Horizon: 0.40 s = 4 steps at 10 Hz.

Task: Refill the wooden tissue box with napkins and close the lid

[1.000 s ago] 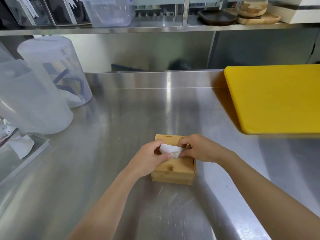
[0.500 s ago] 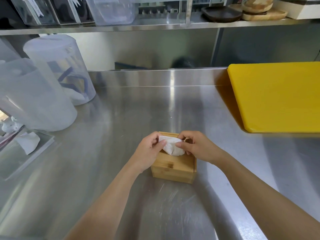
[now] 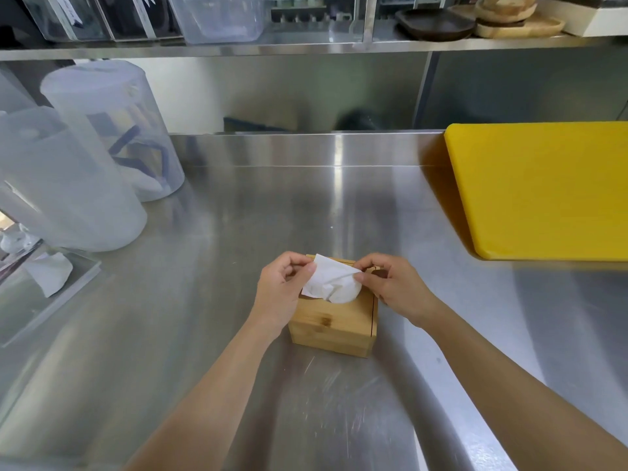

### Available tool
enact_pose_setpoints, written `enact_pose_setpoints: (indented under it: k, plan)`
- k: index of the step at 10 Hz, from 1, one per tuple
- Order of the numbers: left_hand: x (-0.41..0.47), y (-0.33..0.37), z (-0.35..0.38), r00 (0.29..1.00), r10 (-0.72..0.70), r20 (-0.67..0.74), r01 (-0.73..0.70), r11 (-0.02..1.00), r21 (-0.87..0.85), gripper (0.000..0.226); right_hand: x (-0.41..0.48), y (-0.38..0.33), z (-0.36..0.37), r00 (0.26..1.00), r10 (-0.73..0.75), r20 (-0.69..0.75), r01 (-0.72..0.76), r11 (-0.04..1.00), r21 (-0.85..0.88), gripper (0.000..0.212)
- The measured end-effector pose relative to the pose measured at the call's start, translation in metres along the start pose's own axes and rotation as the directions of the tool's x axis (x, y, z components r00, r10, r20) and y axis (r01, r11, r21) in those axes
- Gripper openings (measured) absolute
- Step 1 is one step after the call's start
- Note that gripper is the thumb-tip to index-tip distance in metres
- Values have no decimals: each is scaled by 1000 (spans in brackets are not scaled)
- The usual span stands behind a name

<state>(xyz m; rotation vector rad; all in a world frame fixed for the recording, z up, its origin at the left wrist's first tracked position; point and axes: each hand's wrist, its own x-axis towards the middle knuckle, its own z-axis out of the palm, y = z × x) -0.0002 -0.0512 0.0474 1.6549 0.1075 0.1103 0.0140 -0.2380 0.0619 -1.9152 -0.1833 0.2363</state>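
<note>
Stainless steel counter (image 3: pixel 210 334) fills most of the view; raised steel backsplash along its far edge, steel shelf (image 3: pixel 306 47) above that.

Landmark: wooden tissue box (image 3: pixel 334 326), sitting on the counter near the middle, toward the near side.

Yellow cutting board (image 3: pixel 543 188) lies flat on the counter, well to the right of the box and farther back; its right part runs out of view.

Two frosted plastic canisters stand far left of the box: the larger canister (image 3: pixel 57 185) nearer, the second canister (image 3: pixel 119 130) behind it with dark blue shapes showing through the wall; contents unclear.

Clear acrylic tray (image 3: pixel 44 300) at the left edge, level with the box, holds a crumpled white paper (image 3: pixel 51 271).

On the shelf, above and right of the box: dark oval dish (image 3: pixel 435 23), stacked wooden plates (image 3: pixel 509 15) beside it. Above and left: clear plastic bins (image 3: pixel 217 17).

Box itself: lid lies flat on top, seam visible down the right side, small notch on the front face. A white napkin (image 3: pixel 331 282) rises out of the top, spread and puckered.

Left hand (image 3: pixel 280 294) at the box's left top edge, thumb and forefinger pinched on the napkin's left corner, other fingers curled in. Right hand (image 3: pixel 394 287) at the box's right top edge, thumb and forefinger pinched on the napkin's right corner, remaining fingers bent over the lid. Both forearms reach in from the bottom.
</note>
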Motion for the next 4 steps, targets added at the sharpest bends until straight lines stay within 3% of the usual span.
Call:
enact_pose_setpoints:
  k: [2,3,4]
  plan:
    - [2,0,-6,991,-27,-128,18,997,-75,10,-6,5,-10,984,24,-178,-12,997,71,11]
    - [8,1,-10,980,-42,-195,18,992,-122,10,-7,2,-17,981,31,-192,-27,999,23,16]
    - [11,21,-13,987,52,-153,-44,998,54,14,-13,-13,-28,978,-41,-205,32,998,-49,18]
